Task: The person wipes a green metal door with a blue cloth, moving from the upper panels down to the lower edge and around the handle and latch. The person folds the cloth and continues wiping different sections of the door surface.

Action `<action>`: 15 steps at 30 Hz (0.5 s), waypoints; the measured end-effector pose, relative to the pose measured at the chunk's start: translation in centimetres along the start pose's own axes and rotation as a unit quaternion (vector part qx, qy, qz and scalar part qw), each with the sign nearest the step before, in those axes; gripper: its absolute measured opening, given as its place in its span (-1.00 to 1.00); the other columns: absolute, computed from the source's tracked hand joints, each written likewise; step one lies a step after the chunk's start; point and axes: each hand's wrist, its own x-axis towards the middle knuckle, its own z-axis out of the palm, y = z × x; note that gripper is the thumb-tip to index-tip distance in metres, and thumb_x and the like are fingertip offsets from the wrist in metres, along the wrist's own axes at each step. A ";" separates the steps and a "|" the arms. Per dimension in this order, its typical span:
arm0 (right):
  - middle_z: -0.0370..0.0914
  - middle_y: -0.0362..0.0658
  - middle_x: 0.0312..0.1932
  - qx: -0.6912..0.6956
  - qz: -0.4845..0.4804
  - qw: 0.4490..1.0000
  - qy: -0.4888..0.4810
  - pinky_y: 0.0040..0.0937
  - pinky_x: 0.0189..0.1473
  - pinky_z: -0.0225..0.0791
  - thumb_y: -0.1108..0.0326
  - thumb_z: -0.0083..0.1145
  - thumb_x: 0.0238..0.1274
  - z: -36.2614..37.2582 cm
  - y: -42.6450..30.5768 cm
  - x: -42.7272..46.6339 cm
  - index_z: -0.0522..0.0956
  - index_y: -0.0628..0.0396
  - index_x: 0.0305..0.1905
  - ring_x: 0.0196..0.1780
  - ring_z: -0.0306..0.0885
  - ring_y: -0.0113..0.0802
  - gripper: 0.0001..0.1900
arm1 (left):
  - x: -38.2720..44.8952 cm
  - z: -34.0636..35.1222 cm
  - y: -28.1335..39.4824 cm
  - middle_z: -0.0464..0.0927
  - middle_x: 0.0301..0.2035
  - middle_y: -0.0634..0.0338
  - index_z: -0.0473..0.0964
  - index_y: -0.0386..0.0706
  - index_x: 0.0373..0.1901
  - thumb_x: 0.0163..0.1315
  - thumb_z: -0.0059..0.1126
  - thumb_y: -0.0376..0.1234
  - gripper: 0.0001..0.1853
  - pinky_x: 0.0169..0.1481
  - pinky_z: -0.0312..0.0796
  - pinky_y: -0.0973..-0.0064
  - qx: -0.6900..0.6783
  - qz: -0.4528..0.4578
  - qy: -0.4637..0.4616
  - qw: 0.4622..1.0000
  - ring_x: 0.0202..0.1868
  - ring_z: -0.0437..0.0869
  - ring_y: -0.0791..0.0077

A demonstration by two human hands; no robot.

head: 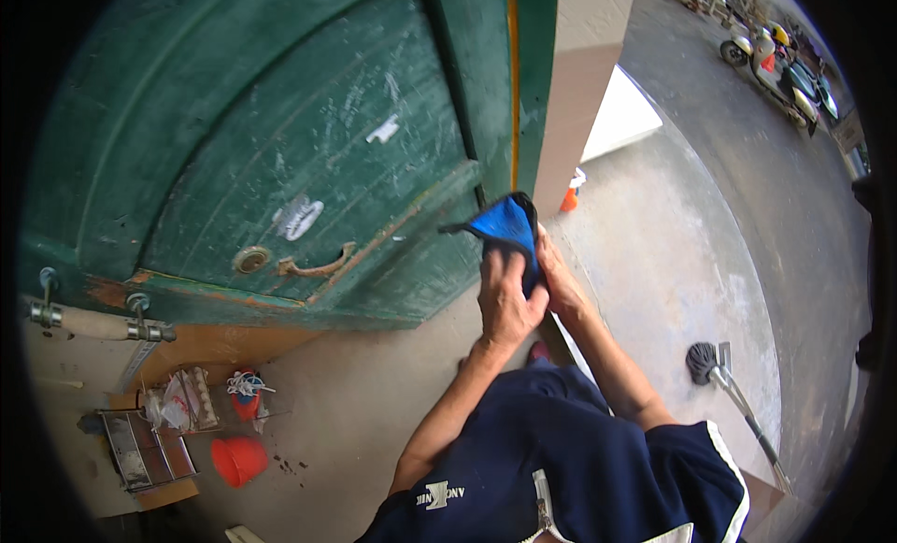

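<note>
Both of my hands hold a blue cloth with a black edge (pixel 506 222) in front of a green wooden door (pixel 350 122). My left hand (pixel 506 298) grips its lower part, with the fingers over the fabric. On the other side, my right hand (pixel 560 273) lies along the cloth's edge, its fingers partly hidden. The cloth's upper corner is folded over and a dark tip sticks out to the side. A curved, worn door handle (pixel 317 268) and a round lock (pixel 251 260) sit on the door, along with pale scuffs and torn sticker remains.
A red bucket (pixel 239 462) and a metal rack (pixel 147 450) stand on the floor at lower left. A mop with a dark head (pixel 701 363) lies at the right. An orange bottle (pixel 570 199) stands beside the pillar. Scooters (pixel 785 80) are parked farther off.
</note>
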 end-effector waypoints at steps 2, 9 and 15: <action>0.38 -0.19 0.26 0.075 0.058 0.995 0.043 -0.28 0.26 0.32 -0.01 0.17 0.32 0.6 0.9 0.3 0.22 0.05 0.41 0.30 0.35 -0.33 -0.32 | -0.7 0.0 0.9 0.33 0.05 -0.26 0.41 -0.35 -0.08 -0.06 0.17 -0.36 -0.55 0.24 0.27 -0.02 0.064 0.056 -0.021 0.996 0.10 0.35 -0.27; 0.63 -0.14 -0.14 0.157 0.111 0.980 0.043 -0.30 -0.04 0.58 0.40 0.20 0.23 5.7 -7.6 5.5 0.41 0.08 0.23 -0.13 0.66 -0.30 -0.54 | 2.9 -7.0 1.8 0.42 0.17 -0.16 0.54 -0.30 0.02 0.05 0.28 -0.37 -0.56 0.26 0.37 0.21 -0.008 0.097 0.050 0.994 0.16 0.50 -0.05; 0.55 -0.09 0.02 -0.234 -0.536 0.809 0.067 -0.42 0.09 0.45 0.44 0.14 0.24 14.2 -23.8 15.1 0.36 0.06 0.37 0.05 0.54 -0.37 -0.43 | 7.8 -22.6 4.9 0.35 0.25 -0.15 0.49 -0.35 0.10 0.15 0.16 -0.45 -0.57 0.27 0.35 0.19 0.205 0.172 0.385 0.883 0.21 0.47 0.02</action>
